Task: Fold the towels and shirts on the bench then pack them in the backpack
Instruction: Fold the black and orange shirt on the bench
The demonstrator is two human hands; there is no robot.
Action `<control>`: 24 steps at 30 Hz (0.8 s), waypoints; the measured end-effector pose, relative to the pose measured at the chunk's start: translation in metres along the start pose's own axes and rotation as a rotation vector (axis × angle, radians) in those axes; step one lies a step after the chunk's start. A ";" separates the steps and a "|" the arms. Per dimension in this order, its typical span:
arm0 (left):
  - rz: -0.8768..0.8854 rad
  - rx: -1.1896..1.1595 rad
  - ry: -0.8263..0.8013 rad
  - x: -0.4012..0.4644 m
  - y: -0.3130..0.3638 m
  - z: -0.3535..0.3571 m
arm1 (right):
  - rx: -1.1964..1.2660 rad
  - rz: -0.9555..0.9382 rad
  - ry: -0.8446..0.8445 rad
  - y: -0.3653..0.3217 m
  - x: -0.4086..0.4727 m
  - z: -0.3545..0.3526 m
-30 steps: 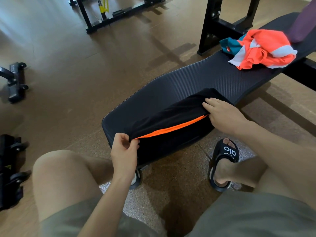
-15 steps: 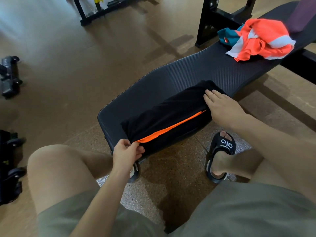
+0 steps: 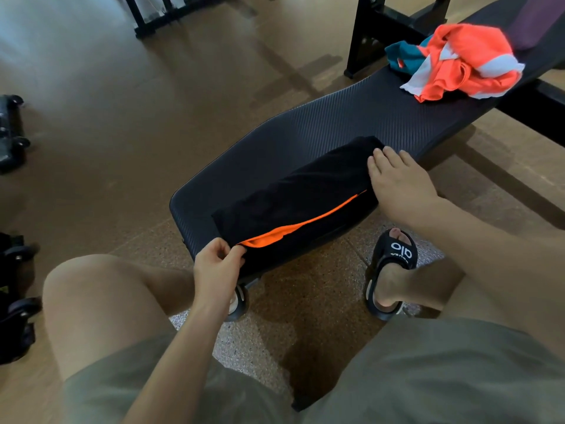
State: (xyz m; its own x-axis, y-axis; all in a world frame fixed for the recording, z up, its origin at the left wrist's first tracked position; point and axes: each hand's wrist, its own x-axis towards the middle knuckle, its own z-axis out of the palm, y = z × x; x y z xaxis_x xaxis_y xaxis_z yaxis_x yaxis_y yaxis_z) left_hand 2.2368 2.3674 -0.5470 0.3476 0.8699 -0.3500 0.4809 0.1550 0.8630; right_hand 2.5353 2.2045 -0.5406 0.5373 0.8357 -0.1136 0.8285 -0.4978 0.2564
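Folding the black shirt [image 3: 293, 197] is the step in hand, judging by its long narrow shape on the bench [image 3: 321, 130]. Your left hand [image 3: 218, 267] pinches its near corner; your right hand [image 3: 400, 185] lies flat-fingered on its far end. The shirt spans between them. Next, carry 1 end over to the other, edges aligned.

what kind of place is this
Most likely a gym or home workout room: a padded black workout bench holds the clothes, a black steel rack frame stands behind it, and wheeled black equipment sits on the floor at left.
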 end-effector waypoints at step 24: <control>-0.347 -0.332 -0.108 0.015 0.038 0.016 | 0.446 -0.174 0.021 -0.114 0.033 0.017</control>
State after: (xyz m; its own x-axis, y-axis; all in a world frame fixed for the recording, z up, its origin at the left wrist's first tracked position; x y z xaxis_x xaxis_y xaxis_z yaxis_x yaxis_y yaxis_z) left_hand 2.2729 2.3793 -0.5258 0.3023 0.6894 -0.6583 0.3067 0.5835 0.7520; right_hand 2.4607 2.2849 -0.5896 0.3855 0.9176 -0.0972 0.8951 -0.3975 -0.2022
